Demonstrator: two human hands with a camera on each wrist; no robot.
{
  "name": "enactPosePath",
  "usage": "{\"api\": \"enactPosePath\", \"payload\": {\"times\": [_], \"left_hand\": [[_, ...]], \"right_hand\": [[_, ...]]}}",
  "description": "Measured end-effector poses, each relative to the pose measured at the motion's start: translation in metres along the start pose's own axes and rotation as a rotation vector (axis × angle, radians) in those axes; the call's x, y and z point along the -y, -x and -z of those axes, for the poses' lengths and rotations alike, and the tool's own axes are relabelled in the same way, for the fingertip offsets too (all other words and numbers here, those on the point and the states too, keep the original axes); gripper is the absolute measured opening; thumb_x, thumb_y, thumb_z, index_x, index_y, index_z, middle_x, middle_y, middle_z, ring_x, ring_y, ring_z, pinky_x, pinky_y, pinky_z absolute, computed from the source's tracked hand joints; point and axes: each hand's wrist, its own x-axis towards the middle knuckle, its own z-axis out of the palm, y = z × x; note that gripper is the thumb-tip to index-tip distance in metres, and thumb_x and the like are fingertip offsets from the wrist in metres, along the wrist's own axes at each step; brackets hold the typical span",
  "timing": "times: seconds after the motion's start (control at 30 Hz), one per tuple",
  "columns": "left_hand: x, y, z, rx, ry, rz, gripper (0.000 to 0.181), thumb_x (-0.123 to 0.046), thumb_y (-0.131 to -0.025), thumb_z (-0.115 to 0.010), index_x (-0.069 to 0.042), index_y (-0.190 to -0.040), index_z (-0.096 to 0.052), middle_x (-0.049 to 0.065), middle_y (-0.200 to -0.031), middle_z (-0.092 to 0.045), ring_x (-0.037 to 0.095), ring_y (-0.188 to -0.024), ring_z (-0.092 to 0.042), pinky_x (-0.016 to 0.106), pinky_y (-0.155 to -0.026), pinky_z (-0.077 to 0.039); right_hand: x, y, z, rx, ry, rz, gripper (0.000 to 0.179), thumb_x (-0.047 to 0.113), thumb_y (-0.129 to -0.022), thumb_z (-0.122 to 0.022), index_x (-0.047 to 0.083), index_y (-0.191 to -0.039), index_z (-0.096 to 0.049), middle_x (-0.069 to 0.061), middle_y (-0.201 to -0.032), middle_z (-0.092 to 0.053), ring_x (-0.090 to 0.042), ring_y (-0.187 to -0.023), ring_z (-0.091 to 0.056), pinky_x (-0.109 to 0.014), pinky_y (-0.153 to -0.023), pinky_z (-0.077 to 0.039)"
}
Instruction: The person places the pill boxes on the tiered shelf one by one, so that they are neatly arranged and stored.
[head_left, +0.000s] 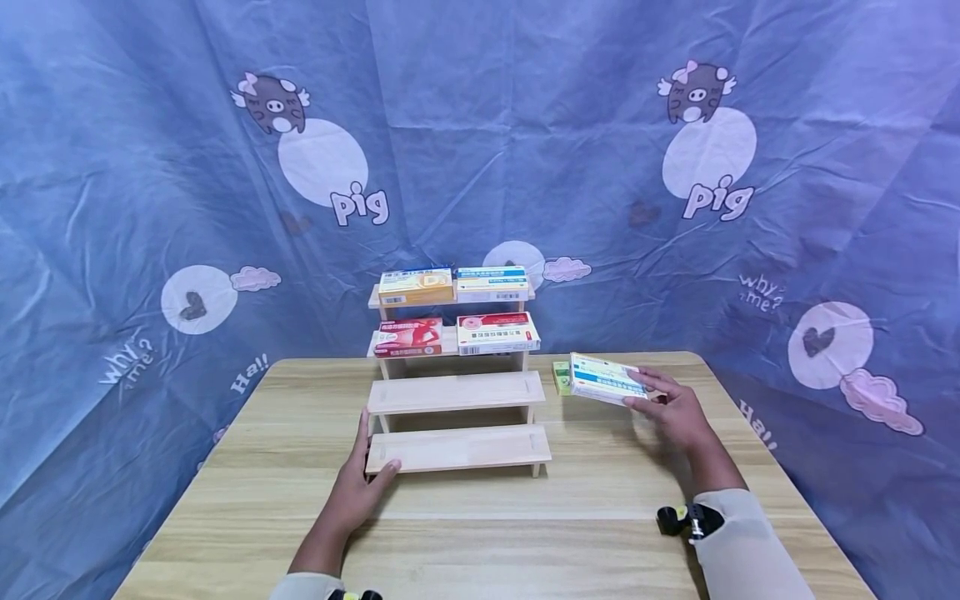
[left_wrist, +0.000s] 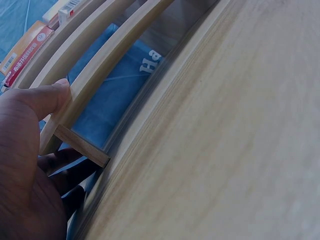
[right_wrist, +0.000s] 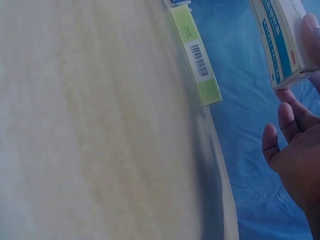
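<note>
A wooden stepped rack (head_left: 459, 448) with several tiers stands on the table. My left hand (head_left: 358, 483) grips the left end of its lowest tier; the thumb lies on the board's edge and the fingers reach around the side by the leg (left_wrist: 82, 145). My right hand (head_left: 678, 412) pinches a white and blue medicine box (head_left: 606, 380) by its right end, in the air to the right of the rack. Behind the held box, a green medicine box (head_left: 562, 379) lies on the table, partly hidden in the head view. The right wrist view shows its barcode side.
An orange and white box (head_left: 416, 287) and another white and blue box (head_left: 492, 285) lie on the top tier. One tier down are a red box (head_left: 408, 337) and a red and white box (head_left: 498, 333). A blue printed cloth (head_left: 465, 108) hangs behind the table (head_left: 600, 533).
</note>
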Motion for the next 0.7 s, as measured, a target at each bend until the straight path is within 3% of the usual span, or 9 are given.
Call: {"api": "enactPosePath", "payload": {"times": [0.33, 0.7], "left_hand": [[-0.001, 0.0, 0.0, 0.008, 0.01, 0.015, 0.107, -0.036, -0.107, -0.072, -0.042, -0.175, 0.011, 0.025, -0.178, -0.03, 0.044, -0.165, -0.03, 0.066, -0.133, -0.022], [-0.001, 0.001, 0.0, 0.005, 0.005, 0.003, 0.107, -0.035, -0.107, -0.072, -0.041, -0.175, 0.01, 0.026, -0.177, -0.033, 0.044, -0.164, -0.033, 0.066, -0.133, -0.024]], "right_hand": [[0.016, 0.0, -0.002, -0.029, -0.037, 0.022, 0.061, 0.012, -0.093, -0.087, 0.001, -0.148, -0.064, -0.023, -0.162, -0.052, 0.018, -0.123, -0.047, -0.014, -0.086, -0.047], [0.034, 0.001, -0.003, -0.056, -0.033, 0.017, 0.061, 0.016, -0.094, -0.088, 0.006, -0.15, -0.065, -0.021, -0.165, -0.053, 0.012, -0.12, -0.047, -0.018, -0.085, -0.043]]}}
